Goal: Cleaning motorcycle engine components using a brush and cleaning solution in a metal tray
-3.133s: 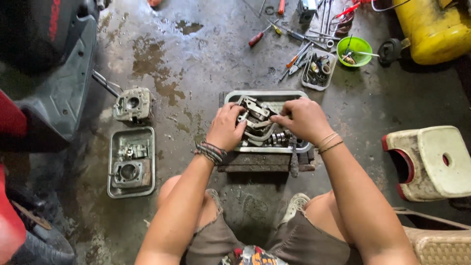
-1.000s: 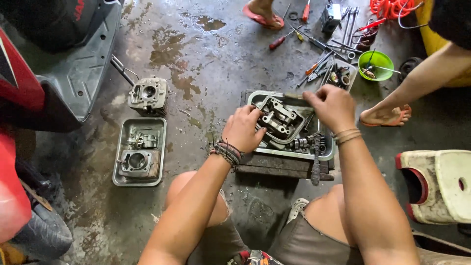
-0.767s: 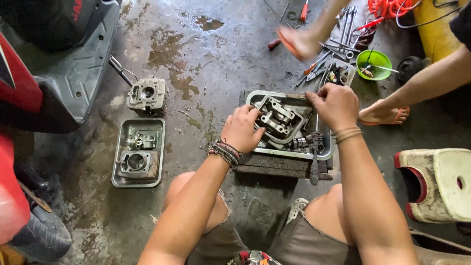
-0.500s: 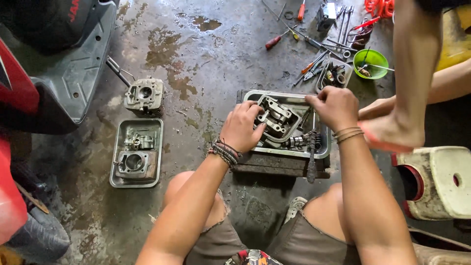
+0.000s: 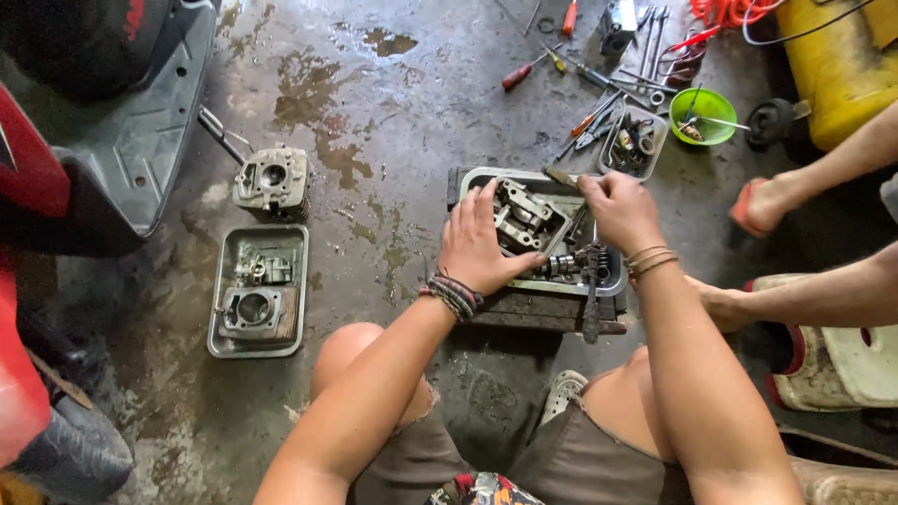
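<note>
I squat on a wet concrete floor over a metal tray [image 5: 613, 281] resting on a wooden block [image 5: 547, 313]. In the tray lies a grey engine cylinder head [image 5: 528, 220] with a camshaft [image 5: 561, 266] beside it. My left hand [image 5: 477, 243] lies flat on the head's left side, fingers spread, holding it steady. My right hand [image 5: 617, 210] is closed on a small flat tool [image 5: 561, 176] whose tip points left over the tray's far rim.
A second tray [image 5: 220, 309] at left holds engine parts; a cylinder block [image 5: 271, 182] stands beyond it. Screwdrivers, wrenches, a parts dish [image 5: 636, 140] and a green bowl [image 5: 702, 114] lie at the back. Another person's legs and feet [image 5: 762, 206] stand at right by a white stool [image 5: 842, 360]. A scooter [image 5: 84, 122] is at left.
The other person has stepped across from the back to the right side. My hands stayed on the cylinder head; my right hand shifted slightly to the tray's far rim.
</note>
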